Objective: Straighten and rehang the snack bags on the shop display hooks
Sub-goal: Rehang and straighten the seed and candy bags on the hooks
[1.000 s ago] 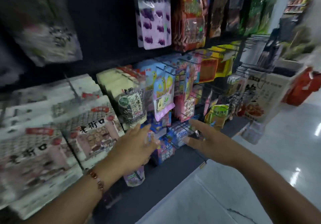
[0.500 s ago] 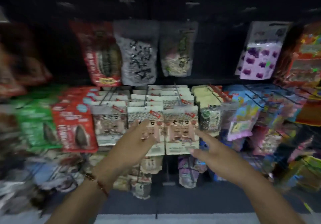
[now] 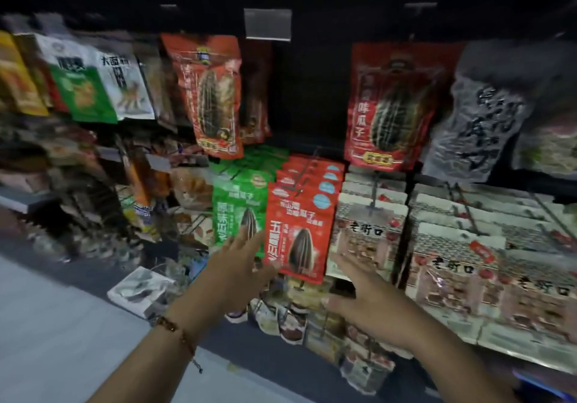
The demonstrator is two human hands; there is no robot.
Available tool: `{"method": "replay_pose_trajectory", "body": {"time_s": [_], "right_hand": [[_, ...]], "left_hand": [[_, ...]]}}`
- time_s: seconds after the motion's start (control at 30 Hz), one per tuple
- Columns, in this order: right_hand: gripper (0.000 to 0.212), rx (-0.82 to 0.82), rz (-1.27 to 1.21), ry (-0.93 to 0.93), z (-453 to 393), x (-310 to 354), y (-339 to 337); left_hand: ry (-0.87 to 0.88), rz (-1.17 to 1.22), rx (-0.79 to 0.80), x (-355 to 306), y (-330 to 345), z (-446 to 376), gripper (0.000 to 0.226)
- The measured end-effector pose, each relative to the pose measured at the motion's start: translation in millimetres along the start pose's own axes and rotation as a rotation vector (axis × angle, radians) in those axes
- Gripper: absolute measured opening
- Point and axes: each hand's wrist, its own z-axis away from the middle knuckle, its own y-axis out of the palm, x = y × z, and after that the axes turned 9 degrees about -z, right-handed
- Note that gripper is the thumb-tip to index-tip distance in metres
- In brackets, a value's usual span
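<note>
A row of red sunflower-seed bags hangs on a hook at centre, with a row of green seed bags just left of it. My left hand, a beaded bracelet at its wrist, reaches out with straight fingers in front of the green bags, its fingertips at the red bag's left edge. My right hand is spread open below and right of the red bags, before the cream bags. Neither hand holds anything. The picture is blurred by motion.
Larger red seed bags and a grey bag hang on the upper row. More cream bags fill the right. Small packets hang low under the hands. A flat white pack lies on the dark base shelf by the grey floor.
The view has swung left along the display, from the cream bags to the red and green seed bags. Both hands stay held out and open in front of the shelf.
</note>
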Motion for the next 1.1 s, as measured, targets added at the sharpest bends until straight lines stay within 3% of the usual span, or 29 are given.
{"method": "replay_pose_trajectory", "body": {"time_s": [0.2, 0.3, 0.57, 0.77, 0.87, 0.97, 1.1], "right_hand": [[0.078, -0.036, 0.044, 0.041, -104, 31, 58], [0.074, -0.064, 0.060, -0.023, -140, 39, 78], [0.079, -0.040, 0.227, -0.127, -233, 50, 98], [0.084, -0.008, 0.176, -0.143, -282, 47, 108], [0.085, -0.017, 0.145, -0.102, -299, 47, 112], [0.085, -0.066, 0.199, -0.073, -311, 47, 115], [0.083, -0.172, 0.305, -0.030, -325, 53, 129]], "left_hand": [[0.037, -0.153, 0.041, 87, -10, -61, 0.084], [0.067, -0.225, 0.051, 117, -6, -87, 0.077], [0.029, -0.386, 0.060, 166, 9, -140, 0.081], [0.031, -0.418, 0.074, 199, 18, -176, 0.107], [0.048, -0.404, 0.065, 213, 18, -194, 0.101], [0.128, -0.404, 0.025, 230, 26, -213, 0.090], [0.275, -0.423, 0.079, 254, 30, -239, 0.100]]}}
